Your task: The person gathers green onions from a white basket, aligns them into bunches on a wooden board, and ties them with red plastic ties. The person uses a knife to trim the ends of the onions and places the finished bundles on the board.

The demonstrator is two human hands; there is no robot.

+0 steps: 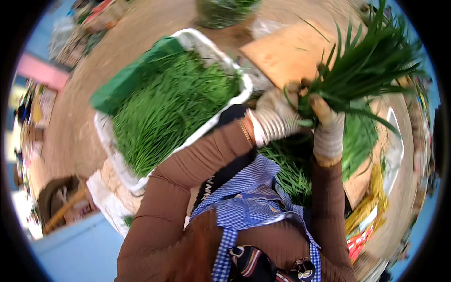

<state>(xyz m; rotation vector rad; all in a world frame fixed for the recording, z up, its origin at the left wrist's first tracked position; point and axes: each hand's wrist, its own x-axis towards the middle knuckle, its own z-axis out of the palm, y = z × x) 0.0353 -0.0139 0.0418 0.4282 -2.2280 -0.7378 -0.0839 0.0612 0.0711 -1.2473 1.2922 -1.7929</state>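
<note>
Both my hands wear stained knit work gloves and meet at the upper right around a bunch of long, flat green leaves [370, 67], which look like garlic chives. My left hand [282, 104] is at the cut end of the bunch, its fingers partly hidden by the leaves. My right hand [326, 116] grips the stems from the near side, thumb up. The leaves fan out to the upper right. More loose green leaves [292, 176] lie below my wrists, at my lap. To the left a white plastic crate [246, 84] holds a thick heap of the greens [169, 116].
A green cloth or sack [137, 75] covers the crate's far-left edge. Beyond my hands lies a tan board [282, 53]; a clear bag of greens [225, 14] stands at the top. Right of me are more greens [357, 144] and a yellow plastic bag [370, 204].
</note>
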